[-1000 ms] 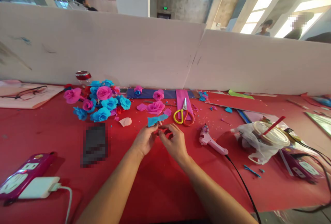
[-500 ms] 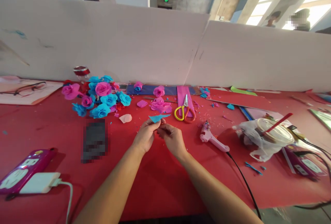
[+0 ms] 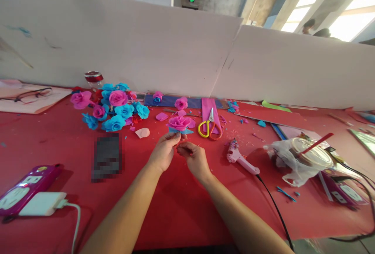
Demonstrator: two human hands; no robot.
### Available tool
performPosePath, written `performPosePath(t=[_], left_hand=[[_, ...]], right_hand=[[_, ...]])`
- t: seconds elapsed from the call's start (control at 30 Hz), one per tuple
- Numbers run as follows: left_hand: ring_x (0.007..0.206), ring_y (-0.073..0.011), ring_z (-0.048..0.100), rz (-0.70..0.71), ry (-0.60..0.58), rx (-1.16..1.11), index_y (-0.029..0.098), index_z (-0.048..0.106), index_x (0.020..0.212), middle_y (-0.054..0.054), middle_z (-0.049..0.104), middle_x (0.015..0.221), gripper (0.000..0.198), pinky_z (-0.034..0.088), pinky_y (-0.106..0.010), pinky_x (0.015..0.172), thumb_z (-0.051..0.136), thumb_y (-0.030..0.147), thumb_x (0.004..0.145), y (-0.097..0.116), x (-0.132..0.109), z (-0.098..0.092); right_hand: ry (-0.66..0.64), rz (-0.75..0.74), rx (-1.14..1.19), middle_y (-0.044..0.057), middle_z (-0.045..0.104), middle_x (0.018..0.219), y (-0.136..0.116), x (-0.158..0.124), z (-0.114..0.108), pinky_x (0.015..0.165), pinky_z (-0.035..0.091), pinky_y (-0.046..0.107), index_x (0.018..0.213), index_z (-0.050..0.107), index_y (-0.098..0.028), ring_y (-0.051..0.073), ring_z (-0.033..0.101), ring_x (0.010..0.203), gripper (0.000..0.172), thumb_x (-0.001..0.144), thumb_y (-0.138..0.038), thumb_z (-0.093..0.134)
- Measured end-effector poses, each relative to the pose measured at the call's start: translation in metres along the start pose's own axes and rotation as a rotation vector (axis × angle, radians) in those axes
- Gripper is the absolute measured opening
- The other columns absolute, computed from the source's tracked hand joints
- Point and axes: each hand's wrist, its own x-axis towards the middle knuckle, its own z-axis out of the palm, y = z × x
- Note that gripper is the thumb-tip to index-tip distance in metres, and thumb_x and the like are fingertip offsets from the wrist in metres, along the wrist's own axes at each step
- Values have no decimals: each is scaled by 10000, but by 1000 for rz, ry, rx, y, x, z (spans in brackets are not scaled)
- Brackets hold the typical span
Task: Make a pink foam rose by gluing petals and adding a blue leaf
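Note:
My left hand (image 3: 162, 153) pinches a small blue paper piece (image 3: 180, 131) at the middle of the red table (image 3: 58, 148). My right hand (image 3: 195, 158) is closed right beside it, fingertips touching the same piece from the right. Just behind the blue piece lies a pink paper rose (image 3: 178, 122). Yellow-and-orange scissors (image 3: 208, 126) rest on a pink strip (image 3: 209, 110) a short way to the right.
A heap of pink and blue paper roses (image 3: 113, 107) lies back left, a pink glue gun (image 3: 238, 156) with a black cord to the right, and a lidded cup in a plastic bag (image 3: 301, 156) farther right. A power strip (image 3: 25, 187) with a white charger sits front left. White partition boards (image 3: 175, 50) close the back.
Both hands have lifted slightly away from me, bringing the blue piece in front of the pink rose. The view has tilted a little.

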Motion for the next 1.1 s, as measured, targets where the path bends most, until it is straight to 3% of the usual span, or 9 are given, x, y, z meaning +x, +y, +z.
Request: performPosePath(t=[0.17,0.27,0.43,0.67,0.9,1.1], left_hand=[[679,-112,565,-75,-37,-95,134,693,703,-38,666,728,103,417,-229,639,722,230,678,0,0,1],[705,-124,601,-110,-58,-132,128,699,723,-48,684,738,62,442,-238,685,712,171,679,-1,1,1],[745,-146,641,-119,-4,-195,120,695,730,-62,702,764,49,464,-259,730,682,102,686,2,2,0],[673,-133,629,-122,32,-217,141,648,668,-16,663,670,96,426,-225,579,735,119,633,3,3,-3],[701,-134,607,-83,-29,31,150,684,760,-38,684,760,177,399,-234,608,768,200,612,2,-1,0],[700,-152,603,55,166,182,148,717,686,-49,698,692,193,430,-270,717,801,256,550,-2,1,1]], right_hand=[[-1,-24,28,15,697,755,-1,0,0,714,511,288,806,688,-193,162,637,712,146,763,-187,549],[9,-20,37,15,702,765,-2,1,-2,719,509,292,815,693,-194,163,640,710,149,761,-176,556],[21,-15,10,14,693,731,-1,1,-4,692,498,273,797,690,-185,160,634,693,136,760,-176,559],[-8,-41,-24,2,682,718,0,0,-2,678,483,261,802,693,-198,152,618,681,162,765,-160,540],[7,-32,-1,5,684,727,-2,2,-4,684,490,265,811,686,-194,156,623,687,149,765,-187,545],[46,-11,-111,6,672,710,-6,3,-10,612,454,242,778,675,-187,137,590,629,136,776,-228,544]])
